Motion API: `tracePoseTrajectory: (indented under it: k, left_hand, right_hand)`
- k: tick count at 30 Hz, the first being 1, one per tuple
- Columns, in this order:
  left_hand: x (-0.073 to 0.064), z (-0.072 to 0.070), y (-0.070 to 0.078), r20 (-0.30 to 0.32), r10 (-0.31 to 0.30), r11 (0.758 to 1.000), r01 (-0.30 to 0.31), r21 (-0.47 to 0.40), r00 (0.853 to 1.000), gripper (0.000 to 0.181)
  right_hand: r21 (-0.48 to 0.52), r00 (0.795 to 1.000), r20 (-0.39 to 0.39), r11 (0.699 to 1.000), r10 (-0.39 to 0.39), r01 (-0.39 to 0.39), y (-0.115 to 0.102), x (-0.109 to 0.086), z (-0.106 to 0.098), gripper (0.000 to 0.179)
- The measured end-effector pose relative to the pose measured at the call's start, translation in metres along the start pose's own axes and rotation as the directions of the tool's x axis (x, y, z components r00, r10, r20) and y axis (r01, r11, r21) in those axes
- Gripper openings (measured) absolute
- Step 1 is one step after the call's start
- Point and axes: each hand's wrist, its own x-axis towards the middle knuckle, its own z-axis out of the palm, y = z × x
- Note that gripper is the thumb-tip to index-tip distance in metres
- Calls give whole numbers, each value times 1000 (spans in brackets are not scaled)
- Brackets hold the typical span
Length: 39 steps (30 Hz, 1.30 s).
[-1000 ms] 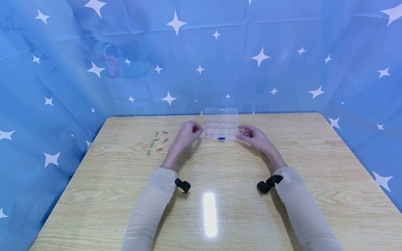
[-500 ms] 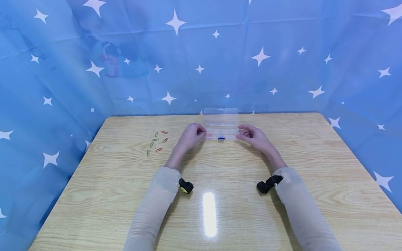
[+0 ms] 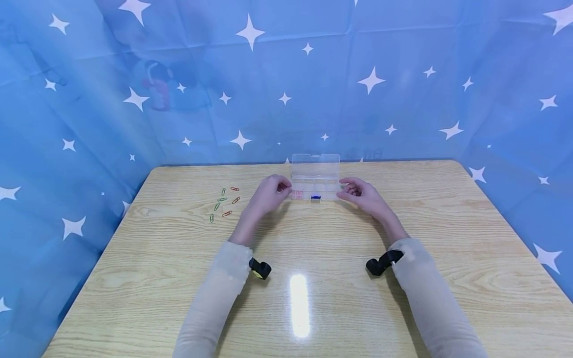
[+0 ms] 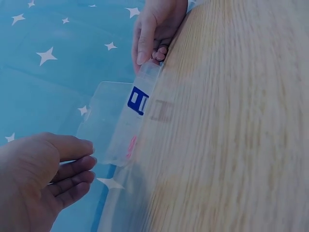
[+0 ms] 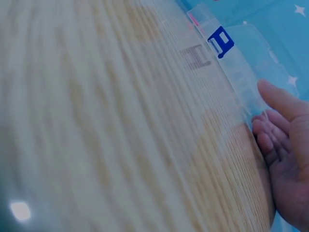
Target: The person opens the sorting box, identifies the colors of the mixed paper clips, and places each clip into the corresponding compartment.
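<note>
Box (image 3: pixel 323 186), clear and with its lid (image 3: pixel 315 166) up, sits between the left grip (image 3: pixel 268 193) and the right grip (image 3: pixel 362 196). The left grip is just beside one end, loosely bent and empty. The right grip pinches the other end. Pink bits (image 3: pixel 297 194) lie inside, close to the left grip. Four green clips (image 3: pixel 217 206) and three red clips (image 3: pixel 227 213) lie on the tabletop (image 3: pixel 340 238), left of the left grip.
</note>
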Motion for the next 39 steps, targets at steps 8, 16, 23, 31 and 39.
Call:
tracePoseTrajectory:
  k: [8, 16, 23, 31, 39]
  left_hand:
    - [-13, -15, -10, -1, -18, 998, 18, 55, 1000, 17]
    - [-29, -33, -25, -13, -12, 998, 13, 62, 1000, 16]
    - [-41, -47, -36, 10, -28, 995, 27, 92, 1000, 19]
    - [-55, -60, -47, -15, -36, 995, 37, 98, 999, 18]
    - [-69, -72, -61, -16, -73, 990, 74, 123, 997, 21]
  right_hand:
    - [5, 1000, 5, 1000, 7, -7, 0, 0, -1, 54]
    - [-3, 1000, 5, 1000, 10, -10, -1, -1, 0, 54]
    - [10, 1000, -1, 1000, -2, 2, 19, 8, 1, 56]
    - [-8, 1000, -23, 1000, -20, 20, 40, 16, 1, 58]
    - [-11, 1000, -19, 1000, -17, 17, 37, 15, 0, 57]
